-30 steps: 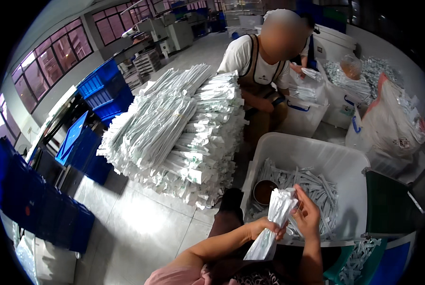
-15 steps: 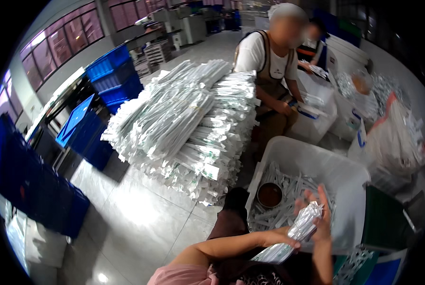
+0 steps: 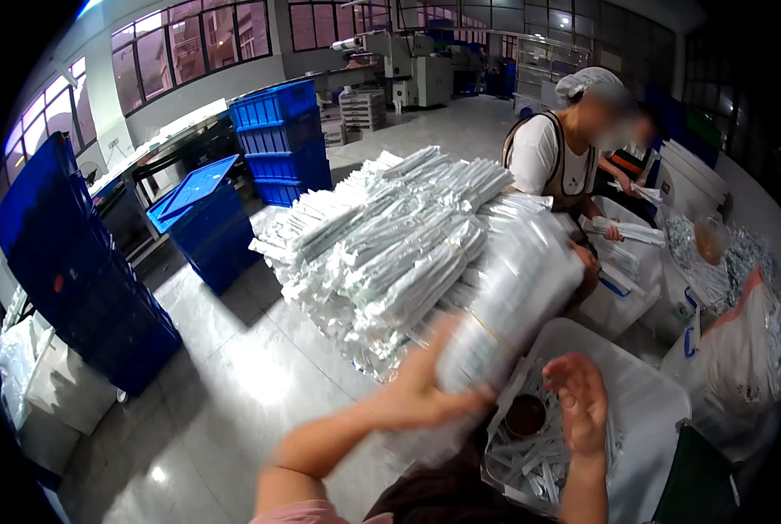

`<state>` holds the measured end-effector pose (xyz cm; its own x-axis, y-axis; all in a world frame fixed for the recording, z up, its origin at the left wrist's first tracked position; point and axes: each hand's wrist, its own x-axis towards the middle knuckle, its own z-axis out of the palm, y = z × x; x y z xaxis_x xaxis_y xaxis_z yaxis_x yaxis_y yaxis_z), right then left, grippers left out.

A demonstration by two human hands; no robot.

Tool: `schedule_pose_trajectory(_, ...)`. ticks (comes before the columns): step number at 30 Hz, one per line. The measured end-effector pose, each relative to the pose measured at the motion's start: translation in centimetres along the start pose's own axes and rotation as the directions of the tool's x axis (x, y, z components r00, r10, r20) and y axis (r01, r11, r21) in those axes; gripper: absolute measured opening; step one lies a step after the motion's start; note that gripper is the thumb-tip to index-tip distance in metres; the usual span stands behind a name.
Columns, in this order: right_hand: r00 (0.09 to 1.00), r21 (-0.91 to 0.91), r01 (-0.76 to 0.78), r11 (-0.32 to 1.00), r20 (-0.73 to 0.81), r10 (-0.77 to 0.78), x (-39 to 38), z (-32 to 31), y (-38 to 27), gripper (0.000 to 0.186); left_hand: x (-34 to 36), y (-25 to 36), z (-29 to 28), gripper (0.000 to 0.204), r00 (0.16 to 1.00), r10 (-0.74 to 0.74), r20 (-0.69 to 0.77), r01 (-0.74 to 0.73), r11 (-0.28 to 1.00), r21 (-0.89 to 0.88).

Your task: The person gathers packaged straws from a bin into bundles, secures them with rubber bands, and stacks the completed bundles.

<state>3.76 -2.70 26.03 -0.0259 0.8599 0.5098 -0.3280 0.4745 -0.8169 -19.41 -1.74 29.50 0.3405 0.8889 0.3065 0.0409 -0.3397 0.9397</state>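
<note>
My left hand is closed round the near end of a banded bundle of white, slender wrapped packets, smeared by motion. The bundle is tilted up and away, beside a tall pile of similar bundles. Over a translucent white plastic bin hangs my right hand, open, fingers apart and slightly curled, with nothing in it. Loose packets and a round brown-looking bowl lie inside that bin.
Two co-workers sit beyond the pile, handling packets over white bins. Blue crates stand stacked at the back left, with more stacked blue crates at the far left. A white sack stands at the right.
The bundle has gone from my lap, between both hands, up and forward beside the pile in my left hand. My right hand has come off it. The view has shifted left.
</note>
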Motion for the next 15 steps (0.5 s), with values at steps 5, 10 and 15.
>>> schedule_pose_trajectory(5,0.863,-0.164,-0.503,0.849,-0.14,0.485,-2.4,-4.8,5.0,0.031,8.3,3.5,-18.8,0.08,0.872,0.041,-0.488,0.375,0.584,0.72)
schedule_pose_trajectory(10,0.649,-0.269,-0.761,0.591,-0.352,0.675,-7.9,-9.4,10.0,0.021,15.5,-3.3,-27.7,0.064,0.835,-0.163,-0.525,0.544,0.104,0.833)
schedule_pose_trajectory(15,0.532,-0.499,-0.807,0.315,-0.386,0.753,-13.6,-11.4,11.3,0.03,20.1,-11.8,-27.6,0.053,0.828,-0.313,-0.466,0.507,0.06,0.86)
